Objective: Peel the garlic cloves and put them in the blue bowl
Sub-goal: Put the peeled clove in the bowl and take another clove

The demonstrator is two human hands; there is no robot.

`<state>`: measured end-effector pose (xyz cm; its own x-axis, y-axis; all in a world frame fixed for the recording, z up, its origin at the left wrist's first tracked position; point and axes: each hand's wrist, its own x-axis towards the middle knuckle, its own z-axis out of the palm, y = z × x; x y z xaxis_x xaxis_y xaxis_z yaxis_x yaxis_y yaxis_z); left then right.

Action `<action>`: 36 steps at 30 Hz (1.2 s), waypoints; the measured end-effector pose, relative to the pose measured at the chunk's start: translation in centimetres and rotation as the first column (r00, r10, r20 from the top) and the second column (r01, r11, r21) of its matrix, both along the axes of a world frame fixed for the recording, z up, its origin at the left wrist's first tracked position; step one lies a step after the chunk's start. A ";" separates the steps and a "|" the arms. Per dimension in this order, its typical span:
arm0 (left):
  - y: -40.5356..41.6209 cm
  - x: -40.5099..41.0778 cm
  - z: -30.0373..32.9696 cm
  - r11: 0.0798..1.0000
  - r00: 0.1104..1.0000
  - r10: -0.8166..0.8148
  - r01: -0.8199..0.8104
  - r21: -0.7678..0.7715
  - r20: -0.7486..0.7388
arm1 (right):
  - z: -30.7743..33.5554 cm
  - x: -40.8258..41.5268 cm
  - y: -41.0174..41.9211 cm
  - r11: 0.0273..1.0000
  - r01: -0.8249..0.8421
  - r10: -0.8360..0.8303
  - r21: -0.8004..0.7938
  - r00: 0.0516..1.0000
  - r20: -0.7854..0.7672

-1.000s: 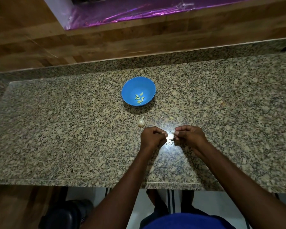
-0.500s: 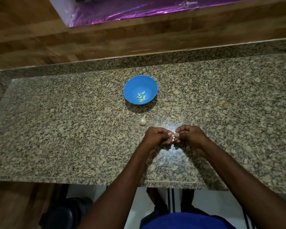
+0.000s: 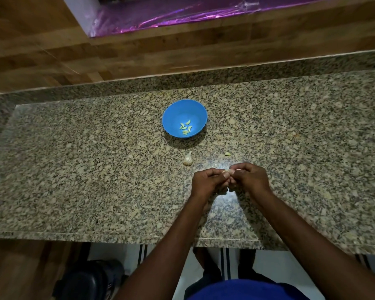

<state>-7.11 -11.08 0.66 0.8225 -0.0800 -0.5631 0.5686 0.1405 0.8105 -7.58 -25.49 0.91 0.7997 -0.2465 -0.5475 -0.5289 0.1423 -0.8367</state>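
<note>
The speckled granite desk (image 3: 95, 169) runs wide in front of me, its near edge cutting across the lower view and its right end running out of frame. Toward the back middle sits the blue bowl (image 3: 173, 118), upright, with a few peeled cloves (image 3: 186, 128) lying in its bottom at mixed angles. Nearer me, my left hand (image 3: 206, 182) and my right hand (image 3: 248, 178) meet above the desk, both with fingers curled, pinching one garlic clove (image 3: 227, 171) between the fingertips; only a pale sliver of it shows, so I cannot tell which way its long axis runs. Just left of my hands, between them and the bowl, the garlic bulb (image 3: 188, 160) lies on the desk with its pointed tip toward the bowl. A small pale piece (image 3: 227, 154) lies to its right; clove or skin, I cannot tell.
</note>
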 end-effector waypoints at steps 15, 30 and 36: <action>-0.9 0.8 0.7 0.998 0.995 0.026 -0.020 0.065 -0.098 | 0.6 -0.4 1.0 0.772 -0.137 0.264 -0.621 0.957 0.117; 0.4 1.1 1.0 0.975 0.983 -0.148 0.127 0.185 0.105 | 1.8 1.1 -1.6 0.936 -0.312 0.318 -0.162 0.948 0.010; 0.5 1.6 1.0 0.971 0.978 -0.166 0.139 0.194 0.129 | 1.6 1.6 -2.0 0.960 -0.261 0.270 0.097 0.959 -0.091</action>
<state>-5.48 -10.60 1.63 0.8816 -0.1171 -0.4572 0.4480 -0.0971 0.8888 -5.96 -27.50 2.52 0.7686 0.0169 -0.6395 -0.6394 0.0520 -0.7671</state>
